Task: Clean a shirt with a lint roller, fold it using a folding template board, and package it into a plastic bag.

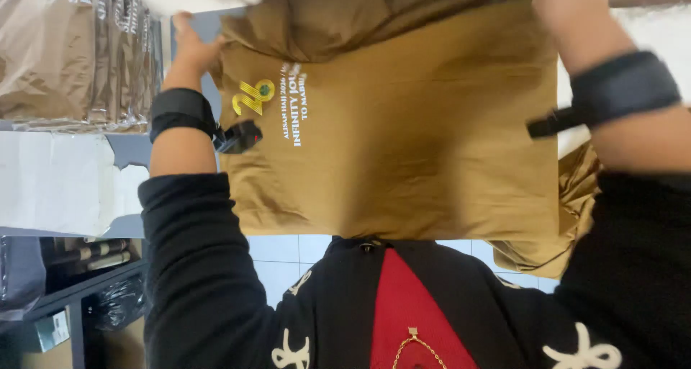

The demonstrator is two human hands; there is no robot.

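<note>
Head view: looking down over a work table (129, 149) with a mustard-brown shirt (403, 124) spread flat across it, its near edge hanging just past the table's near edge.
Shirt: soft cotton-like cloth, light and limp; a yellow emblem and white lettering sit near its left side; the far part is folded back over itself in loose creases.
Left hand (193, 48): at the shirt's far left corner, fingers curled over the cloth edge and gripping it; a black strap circles the wrist.
Right hand (568, 5): at the far right corner, mostly cut off by the picture's top edge, so whether it pinches or presses the cloth cannot be told; a black strap with a tab circles that wrist too.
Handling: I judge the cloth will sag and wrinkle unless taken at corners or seams with both hands; nothing fragile or slippery about it.
Nearby: bagged shirts (79, 48) stacked at the table's far left corner; more brown cloth (568, 218) bunched beside the right edge.
</note>
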